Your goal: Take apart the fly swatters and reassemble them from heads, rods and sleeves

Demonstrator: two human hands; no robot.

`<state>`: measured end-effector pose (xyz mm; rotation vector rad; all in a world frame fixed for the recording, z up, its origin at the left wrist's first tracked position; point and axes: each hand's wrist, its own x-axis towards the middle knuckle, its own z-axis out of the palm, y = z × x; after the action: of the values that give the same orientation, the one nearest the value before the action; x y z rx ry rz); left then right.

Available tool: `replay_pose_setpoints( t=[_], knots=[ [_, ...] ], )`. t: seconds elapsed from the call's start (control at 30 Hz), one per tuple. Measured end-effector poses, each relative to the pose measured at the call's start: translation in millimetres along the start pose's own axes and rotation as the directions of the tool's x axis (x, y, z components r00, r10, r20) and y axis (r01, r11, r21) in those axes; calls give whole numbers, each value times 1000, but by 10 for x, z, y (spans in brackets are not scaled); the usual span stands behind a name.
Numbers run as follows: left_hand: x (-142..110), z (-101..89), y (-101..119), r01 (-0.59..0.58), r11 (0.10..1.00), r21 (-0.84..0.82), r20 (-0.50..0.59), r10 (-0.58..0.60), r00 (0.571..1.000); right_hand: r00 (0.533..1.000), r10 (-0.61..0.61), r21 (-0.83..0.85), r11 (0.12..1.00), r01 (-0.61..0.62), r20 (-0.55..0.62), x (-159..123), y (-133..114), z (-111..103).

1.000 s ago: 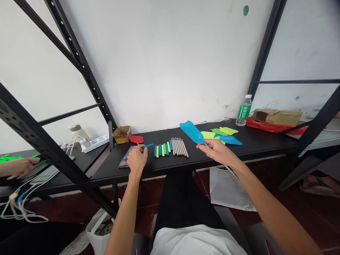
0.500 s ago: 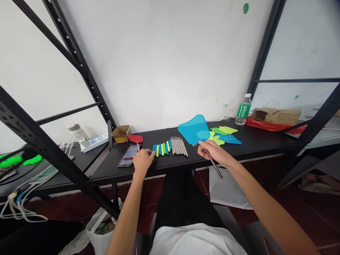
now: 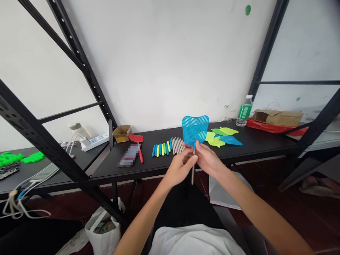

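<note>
A fly swatter with a perforated blue head [image 3: 195,129] and a thin metal rod [image 3: 193,174] is held upright in front of me. My right hand [image 3: 208,158] pinches it where head meets rod. Just below, my left hand [image 3: 182,165] has its fingers closed round the rod. Behind my left hand lies a row of metal rods [image 3: 176,145], partly hidden. Left of them is a row of blue, yellow and green grips [image 3: 162,148]. To the right lie loose swatter heads in yellow [image 3: 216,141], green [image 3: 219,131] and blue [image 3: 230,139].
A red fly swatter [image 3: 136,138] lies beside a phone [image 3: 130,155] on the black table [image 3: 106,170]. A small cardboard box [image 3: 121,134] stands at the back left, a water bottle [image 3: 244,111] at the back right. A black metal post [image 3: 50,141] rises on the left.
My left hand has moved right, away from the grips near the red swatter, and onto the rod. The blue swatter has turned more upright, its head now facing me.
</note>
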<state>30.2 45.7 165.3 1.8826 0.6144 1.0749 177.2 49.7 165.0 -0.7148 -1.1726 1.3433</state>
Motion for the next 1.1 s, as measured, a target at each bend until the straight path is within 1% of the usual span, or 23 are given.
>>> replay_pose_setpoints(
  t=[0.07, 0.13, 0.17, 0.23, 0.3, 0.37, 0.43, 0.53, 0.6, 0.7, 0.8, 0.9, 0.93, 1.0, 1.07, 1.1],
  knots=[
    [-7, 68, 15, -19, 1000, -10, -49, 18, 999, 999, 18, -16, 1000, -17, 38, -18, 47, 21],
    [-14, 40, 18, -7, 1000, 30, -127, 11, 992, 997, 1, -50, 999, 3, 75, -27, 62, 28],
    [-20, 2, 19, 6, 997, 77, -176, 7, 984, 997, -13, -85, 996, 19, 77, -29, 56, 25],
    [-39, -86, 23, 41, 971, 235, -275, 26, 961, 998, -30, -182, 982, 39, 49, -30, 27, 11],
    [-62, -154, 22, 75, 893, 444, -340, 91, 936, 999, -29, -288, 957, 38, 33, -29, -4, -11],
    [-81, -174, 10, 81, 784, 616, -329, 163, 930, 998, -46, -380, 923, 63, 53, -28, -18, -34],
    [-90, -149, -11, 52, 697, 715, -261, 197, 945, 992, -113, -467, 876, 124, 53, -27, -6, -51],
    [-86, -88, -33, 6, 637, 771, -166, 192, 967, 970, -241, -567, 796, 212, 24, -32, 35, -65],
    [-81, -69, -29, -8, 647, 762, -151, 190, 970, 958, -285, -590, 769, 245, 27, -40, 60, -68],
    [-83, -82, 3, -30, 735, 677, -164, 190, 968, 960, -274, -567, 784, 253, 50, -51, 89, -64],
    [-89, -102, 54, -45, 811, 584, -169, 175, 970, 971, -223, -471, 850, 234, 79, -46, 127, -42],
    [-86, -97, 97, -29, 862, 505, -158, 125, 979, 981, -178, -307, 932, 193, 78, -24, 167, -9],
    [-82, -92, 103, -18, 889, 458, -157, 101, 982, 984, -161, -248, 953, 174, 70, -10, 172, -5],
    [-73, -83, 94, 22, 951, 310, -148, 26, 989, 991, -126, -139, 982, 130, 39, 31, 158, -28],
    [-61, -86, 58, 103, 987, 120, -87, -93, 992, 995, -98, -44, 994, 98, -13, 94, 117, -115],
    [-53, -93, 34, 150, 988, 34, -46, -149, 988, 995, -86, -12, 996, 86, -46, 132, 96, -185]
  ],
)
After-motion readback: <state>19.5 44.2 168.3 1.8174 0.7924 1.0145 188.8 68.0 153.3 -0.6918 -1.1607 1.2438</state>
